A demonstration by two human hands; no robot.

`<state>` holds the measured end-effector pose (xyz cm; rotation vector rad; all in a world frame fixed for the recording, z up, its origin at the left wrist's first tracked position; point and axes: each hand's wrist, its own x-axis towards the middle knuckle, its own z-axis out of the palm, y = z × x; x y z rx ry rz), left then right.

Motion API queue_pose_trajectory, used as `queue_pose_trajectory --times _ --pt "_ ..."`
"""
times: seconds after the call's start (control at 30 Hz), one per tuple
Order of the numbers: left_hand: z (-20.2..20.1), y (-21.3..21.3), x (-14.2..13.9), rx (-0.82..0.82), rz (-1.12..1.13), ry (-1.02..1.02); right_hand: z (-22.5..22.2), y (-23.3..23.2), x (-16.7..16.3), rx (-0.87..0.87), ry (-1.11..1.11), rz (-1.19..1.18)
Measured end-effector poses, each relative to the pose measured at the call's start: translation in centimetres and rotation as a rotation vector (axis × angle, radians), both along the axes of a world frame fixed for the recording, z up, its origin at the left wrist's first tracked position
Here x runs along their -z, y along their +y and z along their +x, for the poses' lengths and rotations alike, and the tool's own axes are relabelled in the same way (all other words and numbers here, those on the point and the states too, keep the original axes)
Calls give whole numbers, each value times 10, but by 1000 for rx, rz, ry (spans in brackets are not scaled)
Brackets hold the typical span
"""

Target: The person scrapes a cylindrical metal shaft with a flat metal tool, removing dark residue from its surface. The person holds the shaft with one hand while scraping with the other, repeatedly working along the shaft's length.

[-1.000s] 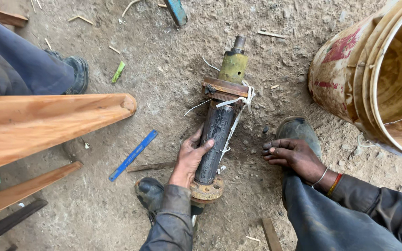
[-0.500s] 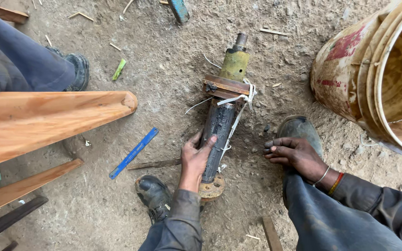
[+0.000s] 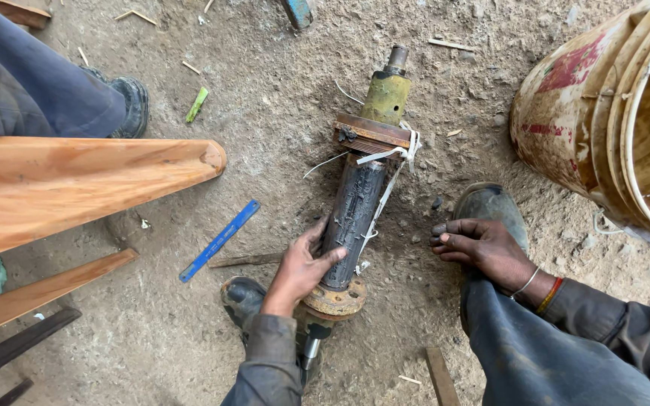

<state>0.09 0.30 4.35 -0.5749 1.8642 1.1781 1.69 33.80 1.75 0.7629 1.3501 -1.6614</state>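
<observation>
A long dirty metal cylinder assembly (image 3: 355, 207) lies on the dirt ground, with a dark barrel, a rusty flange (image 3: 334, 301) near me and an olive-yellow end piece (image 3: 385, 96) at the far end. White string is tied around its rusty square plate (image 3: 370, 135). My left hand (image 3: 299, 267) rests against the lower left side of the barrel, fingers spread on it. My right hand (image 3: 479, 244) lies on my knee above my right boot (image 3: 490, 204), fingers loosely curled and holding nothing.
A large stained bucket (image 3: 603, 128) lies on its side at the right. A wooden stool leg (image 3: 84, 188) juts in from the left. A blue flat strip (image 3: 220, 240) lies on the dirt. Another person's leg and shoe (image 3: 126, 105) are at upper left.
My left hand has slid a little lower along the barrel toward the rusty flange. My right hand has stayed on my knee.
</observation>
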Motion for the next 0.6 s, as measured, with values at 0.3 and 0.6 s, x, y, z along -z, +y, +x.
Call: queue_pose_trajectory --times 0.3,0.6 --pt "5 -9 46 -197 72 321 1 7 19 -155 10 172" --pt "35 -117 13 446 -714 701 4 9 24 -61 -18 155"
